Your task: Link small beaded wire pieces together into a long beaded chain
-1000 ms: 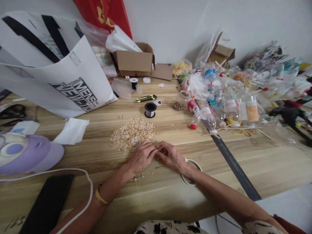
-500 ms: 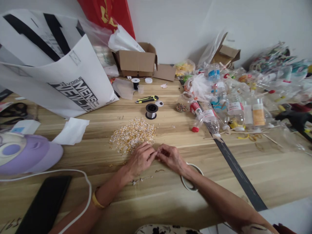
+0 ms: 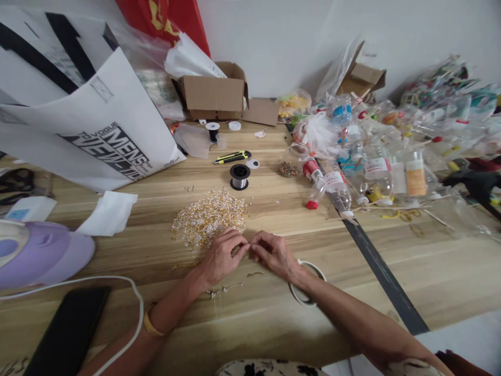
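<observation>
Fingertip to fingertip, my left hand (image 3: 225, 254) and my right hand (image 3: 273, 253) meet just above the wooden table. Both are closed in a pinch, and whatever sits between the fingers is too small to name. Just beyond my left hand lies a heap of gold and clear beads (image 3: 209, 216). Nearer my body are a short gold chain (image 3: 255, 274) and a silvery chain with clear beads (image 3: 224, 289). A pale ring-shaped band (image 3: 309, 300) surrounds or lies under my right wrist; I cannot tell which.
Behind the beads stand a wire spool (image 3: 239, 177) and a yellow-black utility knife (image 3: 233, 157). A big white bag (image 3: 117, 141), a purple object (image 3: 43, 253) and a black phone (image 3: 68, 329) occupy the left. Plastic bottles (image 3: 378, 180) crowd the right. A cardboard box (image 3: 213, 96) is at the back.
My fingertips stay together, with my left hand's fingers shifted slightly. The whole view has moved a little, so the table things appear slightly further left and up.
</observation>
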`<state>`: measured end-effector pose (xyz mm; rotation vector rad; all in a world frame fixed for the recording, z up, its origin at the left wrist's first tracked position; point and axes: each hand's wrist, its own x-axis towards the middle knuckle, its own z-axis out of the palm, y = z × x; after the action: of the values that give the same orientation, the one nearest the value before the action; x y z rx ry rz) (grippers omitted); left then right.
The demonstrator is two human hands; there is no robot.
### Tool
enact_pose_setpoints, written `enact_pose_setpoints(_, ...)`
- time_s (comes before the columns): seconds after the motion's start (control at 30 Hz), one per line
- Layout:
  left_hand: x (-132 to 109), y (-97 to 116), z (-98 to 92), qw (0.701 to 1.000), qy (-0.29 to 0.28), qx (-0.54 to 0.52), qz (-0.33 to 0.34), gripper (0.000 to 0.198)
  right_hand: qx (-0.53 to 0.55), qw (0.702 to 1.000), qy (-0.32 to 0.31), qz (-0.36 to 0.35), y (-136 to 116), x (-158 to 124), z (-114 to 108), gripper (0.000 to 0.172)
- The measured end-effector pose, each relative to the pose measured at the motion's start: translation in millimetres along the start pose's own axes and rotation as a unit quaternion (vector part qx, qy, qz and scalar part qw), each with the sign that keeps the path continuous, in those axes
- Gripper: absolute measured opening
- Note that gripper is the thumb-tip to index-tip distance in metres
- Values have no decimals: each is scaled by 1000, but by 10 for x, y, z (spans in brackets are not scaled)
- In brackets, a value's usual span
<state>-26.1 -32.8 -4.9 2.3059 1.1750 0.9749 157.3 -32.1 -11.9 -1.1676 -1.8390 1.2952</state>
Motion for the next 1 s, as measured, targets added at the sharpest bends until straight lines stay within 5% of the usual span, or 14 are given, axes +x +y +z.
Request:
enact_pose_setpoints(0.53,-8,-26,-40,1000,-9,17,3,18,-124,990,12,-71,5,1,-23,10)
enact_pose_setpoints(1.0,-107,7,7,972,-103,204,52,9,-154,981,58,-98,45,8,-23,9)
